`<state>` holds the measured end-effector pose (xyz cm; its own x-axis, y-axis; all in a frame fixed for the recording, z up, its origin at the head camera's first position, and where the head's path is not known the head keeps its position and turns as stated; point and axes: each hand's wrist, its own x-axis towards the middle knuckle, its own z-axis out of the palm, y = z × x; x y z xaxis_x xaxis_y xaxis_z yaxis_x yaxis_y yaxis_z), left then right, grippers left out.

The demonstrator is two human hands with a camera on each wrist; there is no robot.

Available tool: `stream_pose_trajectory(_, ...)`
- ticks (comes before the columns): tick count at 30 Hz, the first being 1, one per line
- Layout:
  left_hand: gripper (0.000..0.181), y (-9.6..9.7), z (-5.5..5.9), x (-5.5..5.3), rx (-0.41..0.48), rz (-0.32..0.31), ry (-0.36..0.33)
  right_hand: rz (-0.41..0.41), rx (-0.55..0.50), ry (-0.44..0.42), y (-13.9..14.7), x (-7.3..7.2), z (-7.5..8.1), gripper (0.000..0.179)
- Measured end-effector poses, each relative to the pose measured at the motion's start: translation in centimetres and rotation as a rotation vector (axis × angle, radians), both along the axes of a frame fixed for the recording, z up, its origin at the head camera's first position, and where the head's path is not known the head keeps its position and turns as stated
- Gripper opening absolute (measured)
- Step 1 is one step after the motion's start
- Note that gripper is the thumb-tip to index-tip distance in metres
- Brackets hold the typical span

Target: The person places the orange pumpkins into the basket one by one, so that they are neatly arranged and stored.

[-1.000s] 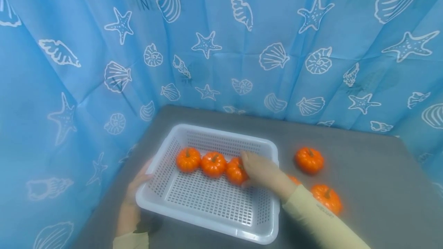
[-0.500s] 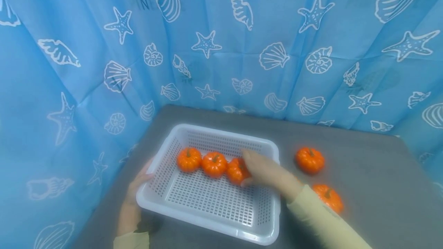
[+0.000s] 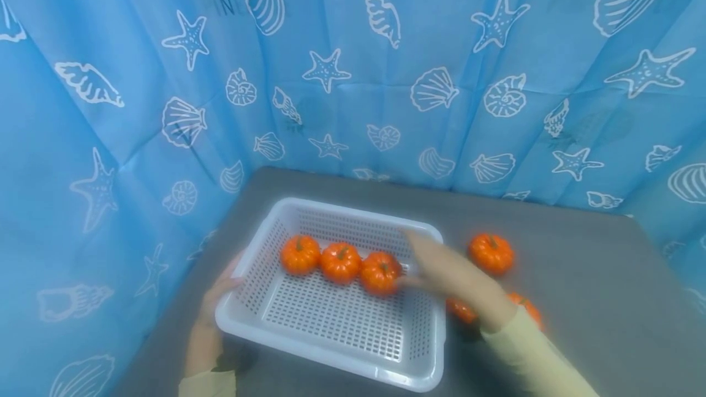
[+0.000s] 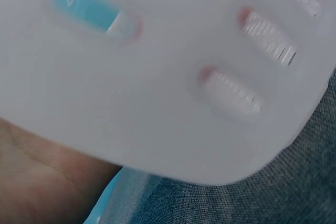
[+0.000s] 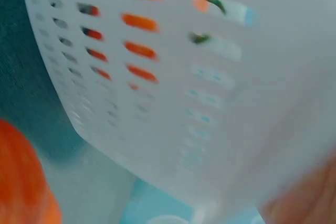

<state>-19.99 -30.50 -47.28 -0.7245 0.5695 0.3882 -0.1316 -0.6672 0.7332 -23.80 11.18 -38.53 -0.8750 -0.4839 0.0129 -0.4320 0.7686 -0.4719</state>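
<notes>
Three orange toy-like pumpkins, a left one [image 3: 300, 255], a middle one [image 3: 341, 262] and a right one [image 3: 380, 273], sit in a row inside the white slotted plastic basket [image 3: 331, 317]. My left hand [image 3: 217, 296] grips the basket's left rim, its palm [image 4: 42, 177] beside the wall in the left wrist view. Over the basket's right side is my right hand [image 3: 449, 268], blurred, with thumb and fingers spread apart and nothing between them. Its thumb tip is close to the right pumpkin; whether they touch I cannot tell.
Outside the basket, on the right, lie a far pumpkin [image 3: 491, 253], a near pumpkin [image 3: 462, 310] against the basket and one partly hidden by the forearm [image 3: 528, 308]. A grey table [image 3: 595, 299] bears everything. Blue shell-print curtains [image 3: 353, 109] stand behind and left.
My right hand has let go of the right pumpkin and drawn back to the right, its fingers widening. That pumpkin stays in the row. The left hand and basket have hardly moved.
</notes>
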Motion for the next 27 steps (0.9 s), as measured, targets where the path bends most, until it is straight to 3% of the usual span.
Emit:
stream_pose_trajectory(3, 0.068, 0.0, 0.1, 0.0, -0.005, -0.004, 0.000, -0.004, -0.008, 0.075, 1.3, 0.4, 1.1, 0.098)
stream_pose_trajectory(7, 0.068, 0.0, 0.0, 0.1, -0.052, 0.044, 0.014, -0.046, -0.038, 0.140, 3.5, 0.9, 2.2, 0.099)
stream_pose_trajectory(10, 0.068, 0.0, 0.1, 0.0, -0.060, 0.054, 0.027, -0.116, -0.064, 0.135, 5.3, 1.3, 2.4, 0.099)
stream_pose_trajectory(12, 0.069, 0.1, 0.3, -0.1, -0.033, 0.022, 0.027, -0.171, -0.079, 0.104, 6.6, 1.7, 2.3, 0.101)
stream_pose_trajectory(15, 0.069, 0.2, 0.6, -0.4, 0.007, -0.036, 0.026, -0.247, -0.110, 0.070, 8.4, 2.4, 1.8, 0.104)
stream_pose_trajectory(17, 0.069, 0.2, 0.6, -0.5, 0.020, -0.031, 0.037, -0.294, -0.127, 0.043, 9.5, 3.1, 1.3, 0.105)
stream_pose_trajectory(21, 0.069, -0.1, 0.3, -0.6, -0.019, 0.041, 0.067, -0.375, -0.163, 0.016, 11.4, 4.4, -0.1, 0.105)
stream_pose_trajectory(27, 0.067, -0.6, 0.0, -0.4, -0.160, 0.135, 0.111, -0.415, -0.227, 0.023, 13.8, 5.8, -2.6, 0.101)
